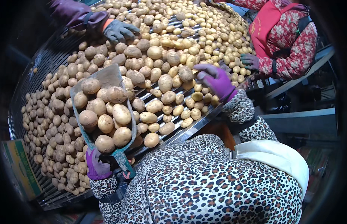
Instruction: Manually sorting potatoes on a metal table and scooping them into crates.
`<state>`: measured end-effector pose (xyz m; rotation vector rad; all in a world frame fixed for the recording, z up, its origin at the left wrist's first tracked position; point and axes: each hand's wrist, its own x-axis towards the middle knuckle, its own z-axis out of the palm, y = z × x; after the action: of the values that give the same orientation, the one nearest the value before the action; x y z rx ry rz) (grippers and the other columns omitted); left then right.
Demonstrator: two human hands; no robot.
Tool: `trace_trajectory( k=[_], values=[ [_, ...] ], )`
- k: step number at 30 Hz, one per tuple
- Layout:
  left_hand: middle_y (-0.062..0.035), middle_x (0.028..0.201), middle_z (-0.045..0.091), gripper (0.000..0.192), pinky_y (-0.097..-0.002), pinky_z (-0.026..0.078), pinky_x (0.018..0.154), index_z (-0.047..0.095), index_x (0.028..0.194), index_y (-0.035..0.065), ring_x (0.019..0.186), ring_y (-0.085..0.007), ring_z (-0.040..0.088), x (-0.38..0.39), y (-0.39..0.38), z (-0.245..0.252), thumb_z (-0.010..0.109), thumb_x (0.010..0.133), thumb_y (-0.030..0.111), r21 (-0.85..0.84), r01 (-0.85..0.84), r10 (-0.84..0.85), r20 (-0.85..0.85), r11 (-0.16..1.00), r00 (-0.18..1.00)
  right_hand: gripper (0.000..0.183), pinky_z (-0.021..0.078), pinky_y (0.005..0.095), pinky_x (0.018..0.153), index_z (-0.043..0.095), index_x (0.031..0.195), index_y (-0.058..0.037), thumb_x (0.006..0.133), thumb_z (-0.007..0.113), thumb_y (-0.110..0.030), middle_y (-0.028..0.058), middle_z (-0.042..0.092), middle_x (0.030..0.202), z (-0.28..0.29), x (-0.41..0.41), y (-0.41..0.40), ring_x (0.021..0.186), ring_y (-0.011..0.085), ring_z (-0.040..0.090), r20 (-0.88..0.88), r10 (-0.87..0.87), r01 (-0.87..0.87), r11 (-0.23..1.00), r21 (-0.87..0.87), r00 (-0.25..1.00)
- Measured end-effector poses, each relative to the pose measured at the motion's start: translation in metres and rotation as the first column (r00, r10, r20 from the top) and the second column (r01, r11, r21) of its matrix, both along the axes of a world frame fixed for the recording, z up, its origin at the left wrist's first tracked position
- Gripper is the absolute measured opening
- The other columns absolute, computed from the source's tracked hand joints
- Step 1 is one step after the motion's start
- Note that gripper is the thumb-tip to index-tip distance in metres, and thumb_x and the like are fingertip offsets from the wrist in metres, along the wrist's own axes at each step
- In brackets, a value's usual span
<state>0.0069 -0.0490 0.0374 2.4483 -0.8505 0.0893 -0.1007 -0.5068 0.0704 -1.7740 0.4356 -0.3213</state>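
My left hand (99,165), in a purple and grey glove, is at the rear left corner of a scoop (105,73) heaped with large potatoes (121,114). Its fingers are partly hidden, so I cannot tell whether they grip the scoop. The scoop's worn green handle (124,162) points toward my body, just right of that hand. My right hand (216,79), gloved in purple, hovers over the sorting table with fingers spread and nothing held. A brownish potato (186,73) lies just left of its fingertips. Looser potatoes (167,98) rest on the metal bars below.
Potatoes cover much of the slatted metal table (187,130), piled deep at left (60,140). Across it, a co-worker's grey-gloved hand (120,30) touches the heap. Another person in a red apron (263,25) stands at right, a gloved hand (249,61) by small potatoes. A printed carton (22,169) is at lower left.
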Motion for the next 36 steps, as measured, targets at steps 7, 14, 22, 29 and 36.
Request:
trace_trajectory(
  k=[7, 14, 22, 29, 36],
  values=[
    [-0.0201, 0.112, 0.058, 0.040, -0.0412, 0.046, 0.089, 0.059, 0.110, 0.0022, 0.105, -0.0360, 0.056, -0.003, -0.004, 0.008, 0.061, 0.071, 0.005, 0.057, -0.068, 0.070, -0.032, 0.996, 0.997, 0.034, 0.0471, 0.0394, 0.082, 0.061, 0.109, -0.0126, 0.077, 0.064, -0.024, 0.0110, 0.060, 0.100, -0.025, 0.010, 0.058, 0.096, 0.0266, 0.059, -0.151, 0.452, -0.404, 0.536, -0.741, 0.879],
    [-0.0208, 0.118, 0.056, 0.043, -0.0398, 0.046, 0.092, 0.058, 0.114, 0.0015, 0.111, -0.0358, 0.054, -0.004, -0.005, 0.000, 0.057, 0.071, -0.003, 0.093, -0.067, 0.071, -0.043, 0.993, 0.997, 0.038, 0.0448, 0.0398, 0.084, 0.060, 0.105, -0.0159, 0.068, 0.071, -0.018, 0.0064, 0.058, 0.102, -0.035, 0.027, 0.001, 0.098, 0.0263, 0.055, -0.323, 0.184, -0.371, 0.418, -0.829, 0.928],
    [-0.0204, 0.105, 0.058, 0.035, -0.0427, 0.046, 0.086, 0.060, 0.106, 0.0009, 0.099, -0.0385, 0.056, 0.007, -0.004, -0.003, 0.065, 0.072, 0.006, -0.001, 0.005, -0.005, -0.025, 1.000, 1.000, 0.045, 0.0505, 0.0384, 0.082, 0.058, 0.116, -0.0175, 0.073, 0.071, -0.022, 0.0105, 0.060, 0.101, -0.022, 0.029, -0.010, 0.091, 0.0304, 0.060, -0.241, 0.142, -0.276, 0.618, -0.736, 0.960],
    [-0.0172, 0.111, 0.059, 0.039, -0.0410, 0.047, 0.087, 0.062, 0.108, 0.0047, 0.104, -0.0373, 0.055, -0.006, -0.012, 0.013, 0.062, 0.069, -0.001, 0.072, -0.091, 0.094, -0.033, 0.993, 0.995, 0.043, 0.0514, 0.0417, 0.072, 0.057, 0.117, -0.0168, 0.078, 0.068, -0.029, 0.0169, 0.062, 0.100, -0.039, 0.058, 0.052, 0.090, 0.0326, 0.062, -0.524, 0.292, -0.598, 0.455, -0.660, 0.800],
    [-0.0175, 0.111, 0.060, 0.039, -0.0401, 0.046, 0.088, 0.063, 0.107, 0.0034, 0.105, -0.0355, 0.056, -0.004, -0.018, 0.018, 0.063, 0.068, -0.002, 0.015, -0.049, 0.050, -0.086, 0.999, 0.995, 0.043, 0.0498, 0.0273, 0.070, 0.058, 0.115, -0.0014, 0.085, 0.062, -0.032, 0.0070, 0.062, 0.095, -0.050, 0.052, 0.019, 0.083, 0.0111, 0.057, -0.263, 0.529, -0.490, 0.848, 0.202, 0.807]
  ],
)
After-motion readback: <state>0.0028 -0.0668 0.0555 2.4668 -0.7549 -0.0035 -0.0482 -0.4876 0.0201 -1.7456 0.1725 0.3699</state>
